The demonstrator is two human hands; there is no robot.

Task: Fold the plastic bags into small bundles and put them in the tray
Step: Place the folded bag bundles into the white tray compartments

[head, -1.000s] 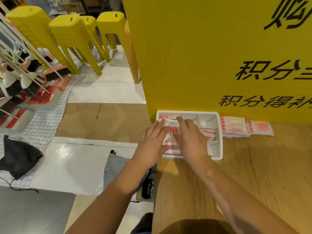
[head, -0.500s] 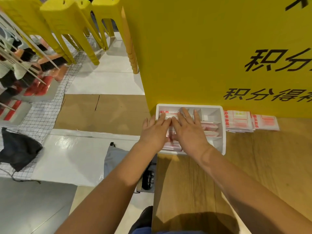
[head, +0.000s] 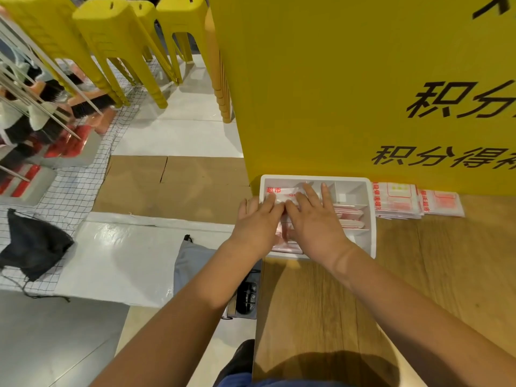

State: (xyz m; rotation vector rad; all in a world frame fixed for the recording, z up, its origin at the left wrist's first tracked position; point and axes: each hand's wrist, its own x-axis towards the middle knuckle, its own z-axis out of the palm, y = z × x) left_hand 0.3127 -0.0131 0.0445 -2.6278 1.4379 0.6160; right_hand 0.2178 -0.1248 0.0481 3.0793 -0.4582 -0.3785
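Head view: left hand (head: 258,222) and right hand (head: 317,223), fingers flat, press a folded bag (head: 280,193) into the partly filled tray (head: 353,191), stacked bags (head: 398,201) likely still to do.

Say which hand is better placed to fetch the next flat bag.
Likely the right hand: the stack of flat bags lies just right of the tray, on its side. The left hand, at the tray's left edge, would have to cross over.
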